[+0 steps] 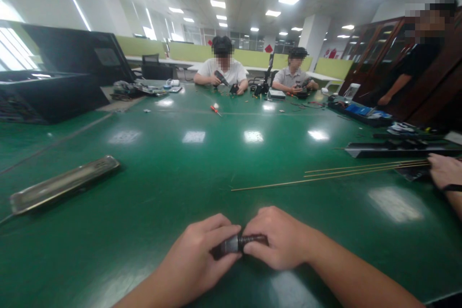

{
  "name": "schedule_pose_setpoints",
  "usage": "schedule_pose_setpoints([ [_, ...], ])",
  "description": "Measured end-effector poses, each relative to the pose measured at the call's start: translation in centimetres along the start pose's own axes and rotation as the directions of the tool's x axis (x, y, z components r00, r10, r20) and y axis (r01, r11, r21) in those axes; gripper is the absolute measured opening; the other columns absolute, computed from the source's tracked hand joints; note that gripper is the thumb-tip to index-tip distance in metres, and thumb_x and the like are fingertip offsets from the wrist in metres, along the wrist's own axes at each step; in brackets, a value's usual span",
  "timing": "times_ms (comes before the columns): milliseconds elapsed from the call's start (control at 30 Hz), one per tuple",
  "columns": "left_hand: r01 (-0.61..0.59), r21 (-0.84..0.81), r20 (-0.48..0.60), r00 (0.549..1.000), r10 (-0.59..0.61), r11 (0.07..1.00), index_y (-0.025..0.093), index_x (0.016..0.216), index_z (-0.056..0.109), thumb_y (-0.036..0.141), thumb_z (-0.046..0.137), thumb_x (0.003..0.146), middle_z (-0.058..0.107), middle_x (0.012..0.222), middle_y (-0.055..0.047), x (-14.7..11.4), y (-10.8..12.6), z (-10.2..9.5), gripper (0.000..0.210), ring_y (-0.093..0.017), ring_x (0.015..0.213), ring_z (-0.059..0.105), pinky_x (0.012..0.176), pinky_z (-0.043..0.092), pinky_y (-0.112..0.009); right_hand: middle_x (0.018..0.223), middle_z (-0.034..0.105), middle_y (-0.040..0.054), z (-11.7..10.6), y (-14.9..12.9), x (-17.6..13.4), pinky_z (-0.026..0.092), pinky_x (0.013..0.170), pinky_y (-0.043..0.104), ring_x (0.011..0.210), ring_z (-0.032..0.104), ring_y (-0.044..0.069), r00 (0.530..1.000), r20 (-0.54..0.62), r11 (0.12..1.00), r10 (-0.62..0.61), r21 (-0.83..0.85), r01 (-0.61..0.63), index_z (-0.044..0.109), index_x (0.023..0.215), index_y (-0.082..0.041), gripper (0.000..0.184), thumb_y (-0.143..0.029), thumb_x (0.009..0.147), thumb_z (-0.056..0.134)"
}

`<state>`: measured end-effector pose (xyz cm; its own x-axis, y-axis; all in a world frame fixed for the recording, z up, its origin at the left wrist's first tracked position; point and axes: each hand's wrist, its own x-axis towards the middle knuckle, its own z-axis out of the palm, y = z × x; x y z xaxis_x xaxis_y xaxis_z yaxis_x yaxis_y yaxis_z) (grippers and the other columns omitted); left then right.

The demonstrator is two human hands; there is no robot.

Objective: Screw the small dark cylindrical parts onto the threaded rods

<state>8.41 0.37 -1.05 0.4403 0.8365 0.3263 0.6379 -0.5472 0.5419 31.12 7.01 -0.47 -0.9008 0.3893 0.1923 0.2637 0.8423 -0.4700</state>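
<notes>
While working over the near side of the green table (pixel 173 154), gripped the thick end (pixel 219 249) of a dark part (pixel 232 244) in the left hand (pixel 200 250) and pinched its ribbed end (pixel 248 239) in the right hand (pixel 276 238). Judged the handling unfinished, having released neither end; could not tell joined ends from merely touching ones.

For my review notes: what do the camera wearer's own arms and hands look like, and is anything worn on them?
Both are bare: the left hand and right hand have no gloves, and no watch, band or rings can be made out. No sleeve shows on the left forearm or right forearm as far as the frame reaches.
</notes>
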Motion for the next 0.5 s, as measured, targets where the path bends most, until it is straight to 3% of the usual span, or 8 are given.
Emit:
schedule_pose_setpoints([
  [167,-0.065,0.061,-0.052,0.996,0.069,0.996,0.030,0.119,0.068,0.016,0.066,0.087,0.068,0.101,0.000,0.04,-0.09,-0.43,0.034,-0.012,0.087,0.067,0.075,0.054,-0.020,0.073,0.069,0.0014,0.13,0.14,0.00,0.041,0.068,0.027,0.064,0.060,0.014,1.000,-0.009,1.000,0.010,-0.019,-0.010,0.060,0.076,-0.018,0.026,-0.032,0.097,0.053],
  [500,-0.081,0.058,-0.070,0.994,0.085,0.995,0.030,0.118,0.068,0.015,0.066,0.087,0.068,0.099,0.000,-0.10,-0.20,-0.20,0.034,-0.012,0.085,0.067,0.073,0.054,-0.019,0.073,0.069,0.0008,0.16,0.19,-0.10,0.037,0.066,0.027,0.063,0.058,0.013,1.000,-0.006,0.999,0.021,-0.044,-0.022,0.058,0.075,-0.019,0.024,-0.032,0.095,0.056],
])
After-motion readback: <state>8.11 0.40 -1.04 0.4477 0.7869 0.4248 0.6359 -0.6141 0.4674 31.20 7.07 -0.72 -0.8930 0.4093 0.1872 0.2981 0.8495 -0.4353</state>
